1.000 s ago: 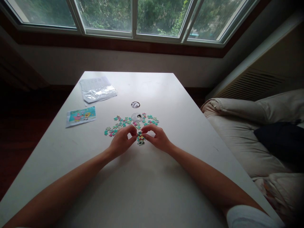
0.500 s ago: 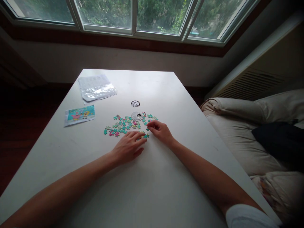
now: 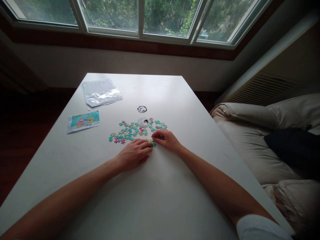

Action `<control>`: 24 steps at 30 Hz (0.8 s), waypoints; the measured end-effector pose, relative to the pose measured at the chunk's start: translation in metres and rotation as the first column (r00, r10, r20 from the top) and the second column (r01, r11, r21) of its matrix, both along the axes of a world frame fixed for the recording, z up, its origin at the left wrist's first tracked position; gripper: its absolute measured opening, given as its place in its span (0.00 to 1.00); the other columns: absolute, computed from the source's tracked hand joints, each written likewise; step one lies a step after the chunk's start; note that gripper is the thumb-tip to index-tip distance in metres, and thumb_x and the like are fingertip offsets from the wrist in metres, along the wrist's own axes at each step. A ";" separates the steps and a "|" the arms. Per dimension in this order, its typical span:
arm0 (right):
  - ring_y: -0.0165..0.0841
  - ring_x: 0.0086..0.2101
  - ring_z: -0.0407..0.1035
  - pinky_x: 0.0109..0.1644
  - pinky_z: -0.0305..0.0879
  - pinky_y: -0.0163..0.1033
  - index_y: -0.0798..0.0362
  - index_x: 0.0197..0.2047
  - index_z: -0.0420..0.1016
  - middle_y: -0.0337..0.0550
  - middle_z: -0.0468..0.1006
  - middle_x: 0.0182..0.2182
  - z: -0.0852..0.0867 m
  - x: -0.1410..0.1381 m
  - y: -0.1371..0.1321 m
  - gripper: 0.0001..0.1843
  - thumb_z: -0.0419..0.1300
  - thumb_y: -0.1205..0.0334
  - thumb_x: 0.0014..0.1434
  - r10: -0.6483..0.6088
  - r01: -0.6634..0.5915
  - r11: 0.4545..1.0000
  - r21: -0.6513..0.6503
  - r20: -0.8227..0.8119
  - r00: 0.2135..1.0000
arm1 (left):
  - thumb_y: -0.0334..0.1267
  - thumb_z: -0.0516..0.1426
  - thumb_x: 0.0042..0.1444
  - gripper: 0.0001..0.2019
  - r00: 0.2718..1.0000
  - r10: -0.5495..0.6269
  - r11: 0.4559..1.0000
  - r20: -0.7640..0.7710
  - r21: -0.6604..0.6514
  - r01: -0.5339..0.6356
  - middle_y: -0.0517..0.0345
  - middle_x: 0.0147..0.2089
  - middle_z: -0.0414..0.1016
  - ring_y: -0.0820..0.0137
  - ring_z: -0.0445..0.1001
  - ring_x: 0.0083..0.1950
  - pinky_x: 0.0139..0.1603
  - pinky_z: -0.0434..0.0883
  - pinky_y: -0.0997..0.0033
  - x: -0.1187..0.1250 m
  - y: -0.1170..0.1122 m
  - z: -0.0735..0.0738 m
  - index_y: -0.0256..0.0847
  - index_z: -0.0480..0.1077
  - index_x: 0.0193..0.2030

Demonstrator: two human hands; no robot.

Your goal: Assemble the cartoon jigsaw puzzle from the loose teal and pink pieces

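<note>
Several small teal, pink and yellow jigsaw pieces (image 3: 130, 130) lie scattered on the white table (image 3: 155, 186). My left hand (image 3: 133, 154) lies flat, fingers stretched out, on a small joined cluster of pieces (image 3: 152, 143), most of it hidden under the fingers. My right hand (image 3: 166, 139) is just right of the cluster with fingers curled down onto a piece at its edge. The two hands nearly touch.
A printed picture card (image 3: 83, 121) lies at the left, a clear plastic bag over paper (image 3: 101, 93) farther back. Two round cable-hole covers (image 3: 143, 122) sit behind the pieces. A cushioned sofa (image 3: 270, 146) runs along the table's right edge. Windows are beyond.
Both hands came down from a raised two-handed pinch over the cluster. The left now lies flat on it. The right reached out to the loose pieces, then drew back to the cluster's edge.
</note>
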State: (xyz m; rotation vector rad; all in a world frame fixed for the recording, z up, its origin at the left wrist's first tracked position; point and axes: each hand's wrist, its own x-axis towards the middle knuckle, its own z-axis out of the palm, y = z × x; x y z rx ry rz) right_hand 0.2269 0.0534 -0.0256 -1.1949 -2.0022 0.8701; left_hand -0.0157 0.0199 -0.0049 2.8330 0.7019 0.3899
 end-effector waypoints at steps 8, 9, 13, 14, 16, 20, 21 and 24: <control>0.32 0.34 0.67 0.45 0.61 0.39 0.49 0.38 0.80 0.37 0.76 0.29 0.002 -0.002 0.001 0.07 0.65 0.71 0.59 0.053 -0.070 0.988 0.139 0.121 0.991 | 0.36 0.53 0.67 0.11 1.000 0.003 1.000 0.000 0.011 -0.003 0.52 0.63 0.72 0.60 0.68 0.65 0.67 0.65 0.55 0.000 0.000 -0.003 0.42 0.70 0.54; 0.33 0.35 0.67 0.46 0.61 0.39 0.49 0.38 0.80 0.38 0.76 0.29 0.002 -0.003 0.001 0.06 0.65 0.71 0.59 0.051 -0.074 0.984 0.162 0.142 0.989 | 0.35 0.53 0.67 0.11 1.000 0.003 1.000 0.004 0.009 -0.003 0.52 0.63 0.72 0.60 0.68 0.65 0.67 0.65 0.56 0.000 0.000 -0.003 0.42 0.70 0.54; 0.34 0.38 0.66 0.48 0.60 0.40 0.49 0.37 0.79 0.39 0.75 0.31 0.000 -0.005 -0.001 0.05 0.65 0.69 0.60 0.040 -0.082 0.973 0.215 0.196 0.980 | 0.35 0.53 0.66 0.11 1.000 -0.006 1.000 0.014 0.007 0.006 0.51 0.63 0.72 0.60 0.68 0.65 0.66 0.66 0.56 0.000 0.000 -0.001 0.42 0.70 0.53; 0.35 0.38 0.66 0.48 0.60 0.41 0.49 0.37 0.79 0.40 0.75 0.32 0.000 -0.005 -0.001 0.05 0.65 0.69 0.61 0.033 -0.079 0.972 0.220 0.206 0.978 | 0.34 0.53 0.66 0.11 1.000 -0.007 1.000 0.015 0.007 0.007 0.51 0.63 0.72 0.60 0.69 0.65 0.66 0.66 0.56 0.000 0.000 -0.001 0.42 0.70 0.53; 0.35 0.40 0.65 0.49 0.59 0.41 0.49 0.40 0.78 0.40 0.74 0.33 -0.001 -0.005 -0.002 0.04 0.65 0.67 0.61 0.008 -0.059 0.974 0.221 0.226 0.974 | 0.34 0.53 0.66 0.11 1.000 -0.010 1.000 0.018 0.006 0.010 0.51 0.62 0.72 0.60 0.69 0.64 0.66 0.66 0.56 0.000 0.000 -0.001 0.42 0.70 0.53; 0.36 0.40 0.64 0.49 0.59 0.42 0.49 0.40 0.77 0.40 0.72 0.35 0.001 -0.003 -0.004 0.05 0.67 0.63 0.60 -0.063 0.002 0.976 0.218 0.271 0.960 | 0.34 0.53 0.66 0.11 1.000 -0.010 1.000 0.025 0.004 0.009 0.51 0.62 0.72 0.60 0.69 0.65 0.66 0.66 0.55 -0.001 0.000 -0.001 0.42 0.70 0.53; 0.37 0.40 0.64 0.49 0.59 0.42 0.49 0.39 0.76 0.41 0.72 0.35 0.001 -0.002 -0.004 0.05 0.68 0.62 0.60 -0.070 0.008 0.977 0.215 0.285 0.956 | 0.35 0.53 0.66 0.11 1.000 -0.010 1.000 0.025 0.003 0.010 0.51 0.62 0.72 0.60 0.69 0.65 0.66 0.66 0.55 -0.001 0.000 -0.001 0.42 0.70 0.53; 0.37 0.40 0.63 0.48 0.59 0.42 0.50 0.36 0.76 0.41 0.72 0.35 0.002 -0.002 -0.003 0.05 0.68 0.60 0.60 -0.072 0.006 0.978 0.208 0.311 0.948 | 0.35 0.53 0.67 0.11 1.000 -0.013 1.000 0.021 -0.002 0.013 0.52 0.63 0.72 0.60 0.69 0.64 0.66 0.66 0.56 -0.001 0.000 -0.001 0.42 0.70 0.53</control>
